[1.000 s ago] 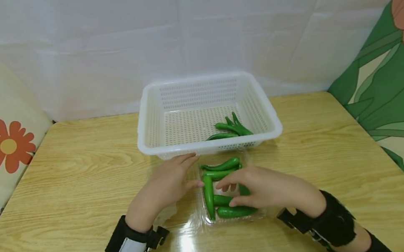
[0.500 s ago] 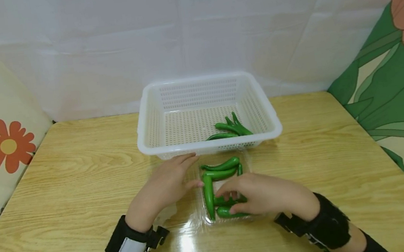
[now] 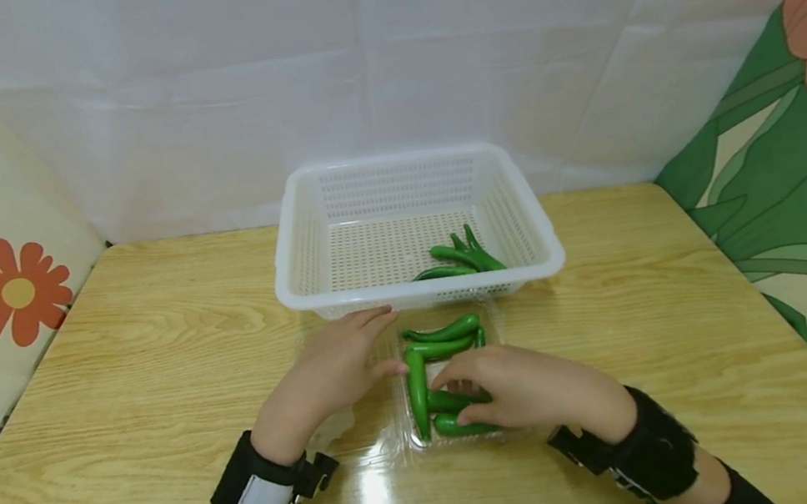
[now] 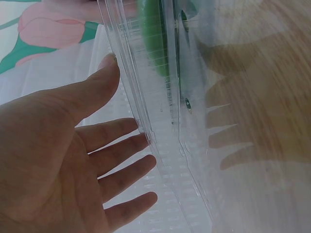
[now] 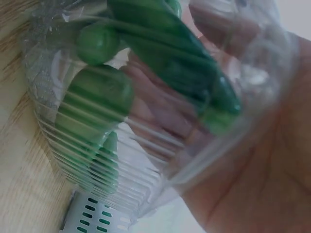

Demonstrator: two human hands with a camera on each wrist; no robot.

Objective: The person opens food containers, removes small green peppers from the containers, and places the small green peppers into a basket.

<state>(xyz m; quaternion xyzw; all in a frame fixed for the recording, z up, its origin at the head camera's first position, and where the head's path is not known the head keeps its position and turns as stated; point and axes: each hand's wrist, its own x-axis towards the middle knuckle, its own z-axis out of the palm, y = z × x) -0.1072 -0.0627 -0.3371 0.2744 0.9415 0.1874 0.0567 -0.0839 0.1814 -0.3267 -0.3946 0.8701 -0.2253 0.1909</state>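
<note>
A clear plastic clamshell box (image 3: 404, 445) lies opened out on the table, with several green chili peppers (image 3: 418, 393) in its right half. My left hand (image 3: 326, 362) lies over the left half, the lid. Its fingers are spread, with the thumb and fingertips at the clear edge in the left wrist view. My right hand (image 3: 526, 384) reaches over the box's right side with curled fingers. In the right wrist view, a dark green chili pepper (image 5: 180, 63) lies behind the box wall between its thumb and fingers; the head view mostly hides that pepper.
A white perforated basket (image 3: 419, 287) stands right behind the box, with several green chili peppers (image 3: 467, 252) in its near right corner. A white sheet (image 3: 367, 80) hangs along the table's back edge. Bare wood table (image 3: 162, 382) extends to the left.
My right hand has moved slightly down and left into the box, then stayed nearly still. The left hand and the basket have not moved.
</note>
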